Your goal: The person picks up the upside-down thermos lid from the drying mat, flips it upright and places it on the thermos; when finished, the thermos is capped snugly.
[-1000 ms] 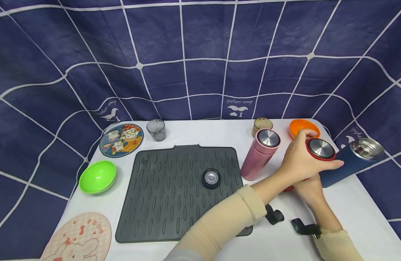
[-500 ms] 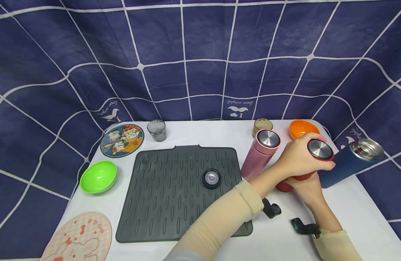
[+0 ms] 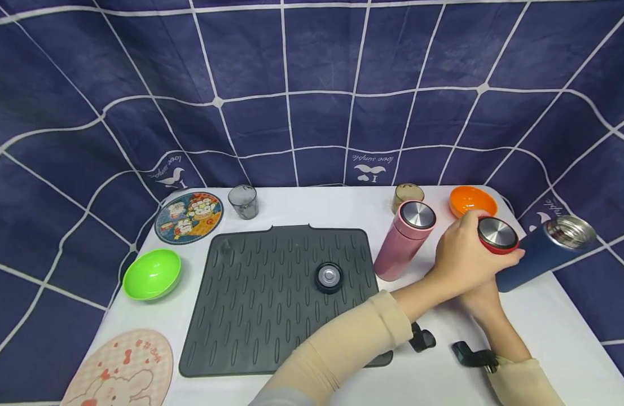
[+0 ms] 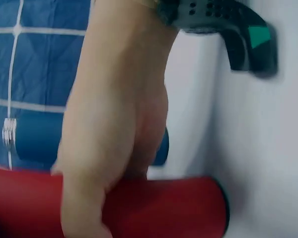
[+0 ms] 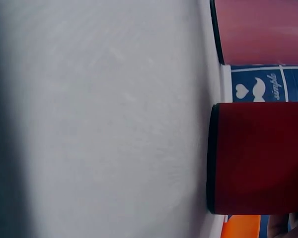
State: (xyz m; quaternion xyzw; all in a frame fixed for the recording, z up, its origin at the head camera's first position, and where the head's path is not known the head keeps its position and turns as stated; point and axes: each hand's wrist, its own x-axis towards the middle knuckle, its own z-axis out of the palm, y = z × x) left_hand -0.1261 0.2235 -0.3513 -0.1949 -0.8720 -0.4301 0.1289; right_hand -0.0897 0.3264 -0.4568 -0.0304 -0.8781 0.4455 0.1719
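Observation:
A red thermos (image 4: 164,208) stands at the right side of the table, gripped by both hands. My left hand (image 3: 460,255) curls around its top, just below the shiny steel-topped cap (image 3: 497,233), with the thumb along the near side. Lower down, my right hand (image 3: 482,298) wraps the body, mostly hidden behind the left hand in the head view. The left wrist view shows that right hand across the thermos, above its black-edged base. Close behind on the right is a blue thermos (image 3: 537,256) with its steel mouth uncovered. A pink thermos (image 3: 404,241) stands on the left, capped.
A black ridged mat (image 3: 271,293) lies mid-table, with a round black cap (image 3: 329,278) on it. Further back are a grey cup (image 3: 244,203), an amber cup (image 3: 407,195) and an orange bowl (image 3: 473,201). A green bowl (image 3: 152,274) and two round placemats (image 3: 121,366) are left.
The left hand has turned around the red thermos's top and shifted its hold, while the right hand stays on the body. The other things have not moved.

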